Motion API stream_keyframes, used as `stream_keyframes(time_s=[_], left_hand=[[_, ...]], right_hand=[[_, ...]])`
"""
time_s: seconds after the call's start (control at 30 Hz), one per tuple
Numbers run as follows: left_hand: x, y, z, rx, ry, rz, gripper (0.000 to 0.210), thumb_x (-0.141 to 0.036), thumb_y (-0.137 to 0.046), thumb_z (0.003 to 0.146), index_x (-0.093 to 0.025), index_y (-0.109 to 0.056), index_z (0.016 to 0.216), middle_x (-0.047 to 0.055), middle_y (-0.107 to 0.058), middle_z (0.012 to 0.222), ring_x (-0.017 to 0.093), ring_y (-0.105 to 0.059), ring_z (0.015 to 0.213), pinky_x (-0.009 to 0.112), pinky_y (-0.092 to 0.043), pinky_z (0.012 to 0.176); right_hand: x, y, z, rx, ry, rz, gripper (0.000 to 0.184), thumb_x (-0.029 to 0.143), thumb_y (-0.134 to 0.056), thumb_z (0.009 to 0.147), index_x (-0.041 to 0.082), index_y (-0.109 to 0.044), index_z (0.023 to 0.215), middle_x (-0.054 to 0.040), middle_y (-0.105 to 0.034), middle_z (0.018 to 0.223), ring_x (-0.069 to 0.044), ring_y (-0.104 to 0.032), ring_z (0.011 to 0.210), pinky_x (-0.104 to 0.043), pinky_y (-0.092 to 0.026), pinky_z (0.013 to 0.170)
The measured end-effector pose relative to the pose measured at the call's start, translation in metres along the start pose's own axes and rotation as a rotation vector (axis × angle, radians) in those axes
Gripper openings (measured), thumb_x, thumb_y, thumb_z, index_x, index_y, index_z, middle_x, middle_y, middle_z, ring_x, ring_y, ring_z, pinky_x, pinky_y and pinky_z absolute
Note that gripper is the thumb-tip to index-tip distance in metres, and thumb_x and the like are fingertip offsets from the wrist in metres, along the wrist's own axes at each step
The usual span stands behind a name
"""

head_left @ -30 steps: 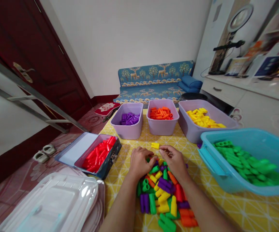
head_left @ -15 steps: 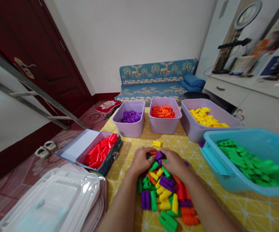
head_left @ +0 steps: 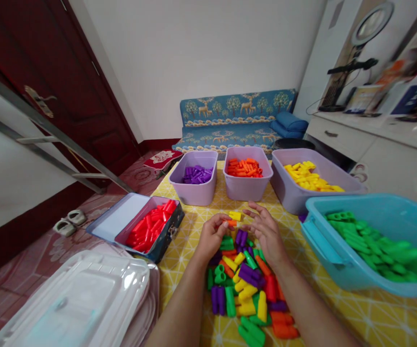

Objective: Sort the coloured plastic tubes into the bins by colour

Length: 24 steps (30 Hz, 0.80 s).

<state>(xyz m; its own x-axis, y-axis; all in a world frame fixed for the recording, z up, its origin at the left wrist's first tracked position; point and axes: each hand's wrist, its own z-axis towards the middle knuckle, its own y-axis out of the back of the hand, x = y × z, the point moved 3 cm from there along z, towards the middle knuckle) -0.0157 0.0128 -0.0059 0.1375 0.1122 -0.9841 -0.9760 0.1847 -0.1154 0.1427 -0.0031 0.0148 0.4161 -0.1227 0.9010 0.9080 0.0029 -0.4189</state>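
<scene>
My left hand (head_left: 211, 233) pinches an orange plastic double-tube piece (head_left: 232, 223) between thumb and fingers, just over the far end of a mixed pile. My right hand (head_left: 264, 229) is raised beside it with its fingers spread, holding nothing. A lone yellow piece (head_left: 235, 216) lies on the cloth just beyond both hands. Beneath and in front of the wrists, the pile has purple (head_left: 250, 275), green (head_left: 250, 331), yellow (head_left: 262, 306), red (head_left: 271, 287) and orange pieces (head_left: 284, 329). My forearms hide parts of its sides.
Lilac bins hold purple (head_left: 193, 193), orange (head_left: 246, 187) and yellow pieces (head_left: 291, 193). On the right stands a blue bin (head_left: 333, 270) of green pieces. At left are an open tin box (head_left: 163, 241) of red pieces and stacked clear lids (head_left: 81, 294). A patterned yellow cloth (head_left: 179, 284) covers the table.
My right hand has lifted off the pile and opened its fingers. My left hand now shows the orange piece held clear, and a purple piece between the hands has been uncovered.
</scene>
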Motion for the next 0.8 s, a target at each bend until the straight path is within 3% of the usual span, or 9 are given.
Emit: stream_keyframes(time_s=[0.17, 0.43, 0.57, 0.8], left_hand=[[-0.002, -0.004, -0.001, 0.040, -0.004, -0.042, 0.032, -0.043, -0.068, 0.077, -0.015, -0.058, 0.090, 0.003, -0.069, 0.075, 0.014, -0.065, 0.071, 0.024, -0.049, 0.069], [-0.008, 0.001, -0.002, 0.036, 0.019, -0.050, 0.035, -0.043, -0.074, 0.069, -0.015, -0.058, 0.081, 0.002, -0.070, 0.074, 0.014, -0.066, 0.065, 0.027, -0.052, 0.069], [-0.010, -0.001, -0.003, 0.061, 0.006, -0.031, 0.034, -0.044, -0.073, 0.070, -0.014, -0.059, 0.081, 0.002, -0.068, 0.072, 0.014, -0.065, 0.065, 0.027, -0.051, 0.070], [-0.007, 0.001, -0.002, 0.049, -0.036, 0.046, 0.030, -0.042, -0.069, 0.075, -0.014, -0.058, 0.079, 0.001, -0.066, 0.069, 0.013, -0.062, 0.065, 0.025, -0.048, 0.067]], right_hand=[[0.001, -0.009, -0.004, 0.061, 0.030, 0.033, 0.043, 0.026, -0.059, 0.074, 0.027, -0.055, 0.117, -0.0068, -0.048, 0.135, -0.025, -0.040, 0.130, -0.037, -0.051, 0.088], [0.020, -0.022, -0.013, 0.317, 0.148, -0.241, 0.040, 0.034, -0.057, 0.078, 0.027, -0.057, 0.117, -0.0033, -0.026, 0.154, -0.026, -0.035, 0.135, -0.043, -0.042, 0.103], [0.024, -0.023, -0.014, 0.336, 0.152, -0.255, 0.040, 0.035, -0.057, 0.077, 0.026, -0.058, 0.116, -0.0057, -0.029, 0.152, -0.026, -0.041, 0.130, -0.044, -0.046, 0.099], [0.015, -0.018, -0.011, 0.389, 0.078, -0.177, 0.041, 0.028, -0.063, 0.073, 0.026, -0.061, 0.114, -0.0053, -0.029, 0.152, -0.026, -0.044, 0.128, -0.044, -0.042, 0.103]])
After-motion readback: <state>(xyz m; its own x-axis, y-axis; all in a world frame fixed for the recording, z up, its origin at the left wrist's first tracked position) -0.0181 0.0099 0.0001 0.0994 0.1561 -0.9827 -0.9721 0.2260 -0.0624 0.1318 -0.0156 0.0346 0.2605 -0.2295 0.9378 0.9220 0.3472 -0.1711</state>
